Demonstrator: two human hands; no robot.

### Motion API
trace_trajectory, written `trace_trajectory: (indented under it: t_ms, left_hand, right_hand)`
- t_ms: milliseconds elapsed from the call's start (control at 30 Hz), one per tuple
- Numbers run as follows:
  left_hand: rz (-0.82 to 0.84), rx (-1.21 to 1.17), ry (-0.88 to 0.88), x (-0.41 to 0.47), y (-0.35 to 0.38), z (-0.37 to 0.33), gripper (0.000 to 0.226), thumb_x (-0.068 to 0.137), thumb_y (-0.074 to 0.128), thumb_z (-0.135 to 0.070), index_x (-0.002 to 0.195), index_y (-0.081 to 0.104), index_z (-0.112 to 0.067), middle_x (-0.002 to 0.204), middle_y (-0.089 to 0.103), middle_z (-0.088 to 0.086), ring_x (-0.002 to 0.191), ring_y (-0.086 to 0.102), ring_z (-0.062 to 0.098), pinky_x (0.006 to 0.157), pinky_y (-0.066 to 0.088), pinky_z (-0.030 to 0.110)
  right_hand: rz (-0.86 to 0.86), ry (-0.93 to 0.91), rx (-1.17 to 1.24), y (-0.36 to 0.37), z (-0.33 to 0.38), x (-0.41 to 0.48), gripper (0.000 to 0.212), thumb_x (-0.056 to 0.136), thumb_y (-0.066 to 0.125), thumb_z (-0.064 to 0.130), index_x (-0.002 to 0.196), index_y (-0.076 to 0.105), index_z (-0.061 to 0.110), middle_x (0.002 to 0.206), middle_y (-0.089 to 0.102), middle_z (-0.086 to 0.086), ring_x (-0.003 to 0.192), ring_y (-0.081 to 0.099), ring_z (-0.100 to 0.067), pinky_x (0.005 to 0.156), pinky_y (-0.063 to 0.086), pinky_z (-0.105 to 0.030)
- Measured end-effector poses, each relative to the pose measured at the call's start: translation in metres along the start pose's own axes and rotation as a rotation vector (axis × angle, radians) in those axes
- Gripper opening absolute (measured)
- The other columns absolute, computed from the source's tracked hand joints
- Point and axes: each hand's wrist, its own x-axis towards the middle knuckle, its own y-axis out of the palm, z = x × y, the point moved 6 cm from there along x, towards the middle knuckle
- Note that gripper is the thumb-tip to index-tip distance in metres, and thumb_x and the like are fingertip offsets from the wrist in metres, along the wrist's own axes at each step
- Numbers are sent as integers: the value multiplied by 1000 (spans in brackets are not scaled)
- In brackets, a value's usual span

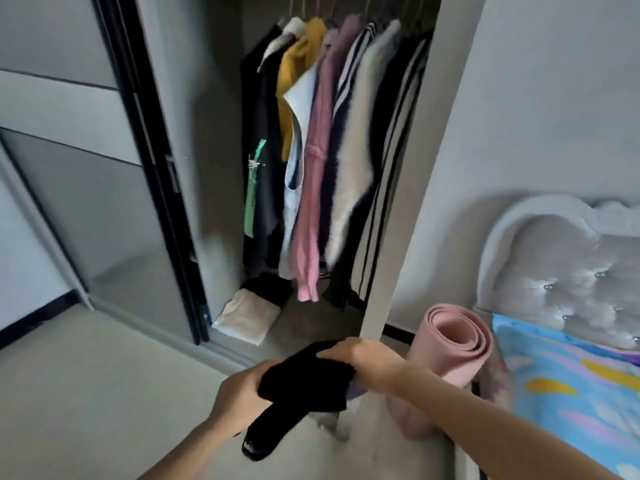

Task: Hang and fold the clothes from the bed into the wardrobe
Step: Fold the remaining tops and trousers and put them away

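A folded black garment (pixel 304 382) is held in front of me, low in the head view. My left hand (pixel 239 396) grips it from below on the left; my right hand (pixel 360 362) holds its upper right edge. One end of the garment hangs down toward the floor. Ahead stands the open wardrobe (pixel 207 168) with several clothes hanging from its rail, among them a pink knit (pixel 313 174), a yellow top (pixel 294 64) and a striped piece (pixel 398 150). On the wardrobe floor lie a folded cream cloth (pixel 246 318) and a folded dark cloth (pixel 270 287).
A rolled pink mat (pixel 453 344) stands beside the wardrobe's right side panel (pixel 405 220). The bed (pixel 568 382) with a blue patterned sheet and a tufted grey headboard (pixel 568 271) is at the right. The sliding door (pixel 86 185) is pushed left. Pale floor lies before me.
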Motion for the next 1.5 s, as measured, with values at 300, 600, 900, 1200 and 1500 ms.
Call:
trace_trajectory:
  t_ms: [300, 600, 900, 1200, 1500]
  left_hand:
    - [-91, 91, -149, -3, -97, 150, 50, 61, 45, -54, 108, 55, -40, 48, 48, -22, 82, 65, 17, 52, 32, 10]
    - [-171, 24, -288, 31, -119, 243, 48, 62, 44, -47, 110, 42, -43, 52, 45, -13, 83, 65, 24, 60, 36, 25]
    - [23, 138, -345, 164, -122, 360, 58, 65, 45, -53, 117, 22, -43, 80, 65, -6, 94, 64, 21, 67, 40, 27]
    - [15, 313, -2, 311, -30, 466, 83, 19, 85, -16, 91, 46, -30, 54, 62, -16, 43, 58, 8, 37, 38, 19]
    - [-406, 371, 450, 458, 85, 547, 35, 77, 43, 2, 107, 52, -15, 101, 72, 1, 88, 69, 20, 75, 45, 35]
  right_hand:
    - [-3, -110, -19, 19, 89, 151, 47, 89, 52, 8, 132, 54, 25, 126, 61, -3, 117, 54, -23, 103, 40, -33]
    - [66, -145, 5, 55, 80, 265, 72, 85, 60, 22, 147, 24, 33, 138, 46, 2, 129, 39, -14, 103, 38, -27]
    - [-94, -427, -19, 119, 10, 410, 97, 52, 82, 6, 136, 36, 17, 113, 66, 0, 95, 66, -16, 77, 55, -26]
    - [-341, -125, 1, 251, -105, 516, 49, 55, 66, 14, 100, 49, 22, 101, 72, 8, 101, 53, -15, 66, 53, -20]
    - [-619, 79, -346, 340, -239, 607, 13, 80, 42, 6, 91, 45, 12, 123, 57, -9, 111, 48, -23, 49, 51, -26]
